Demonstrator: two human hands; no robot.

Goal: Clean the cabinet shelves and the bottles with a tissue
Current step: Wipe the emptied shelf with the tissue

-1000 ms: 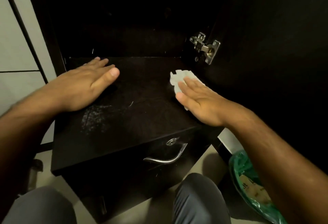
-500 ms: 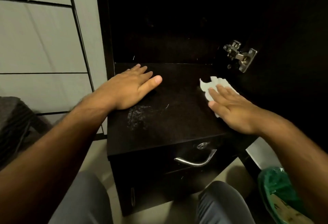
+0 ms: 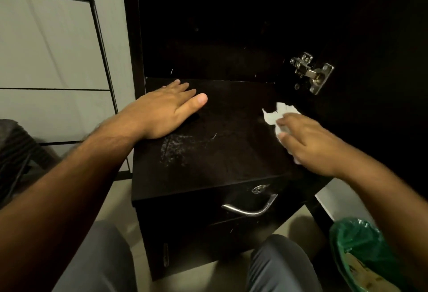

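Head view: the left hand lay flat, fingers straight, on the dark cabinet shelf beside a patch of pale dust. The right hand, fingers slightly bent, pressed a white tissue against the shelf's right side, below a metal hinge.

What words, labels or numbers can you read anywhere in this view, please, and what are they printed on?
None can be read.
The package inside the green bag at the lower right carries dark print, too blurred to read.
The shelf, tissue, hinge, drawer handle and keyhole show no lettering.
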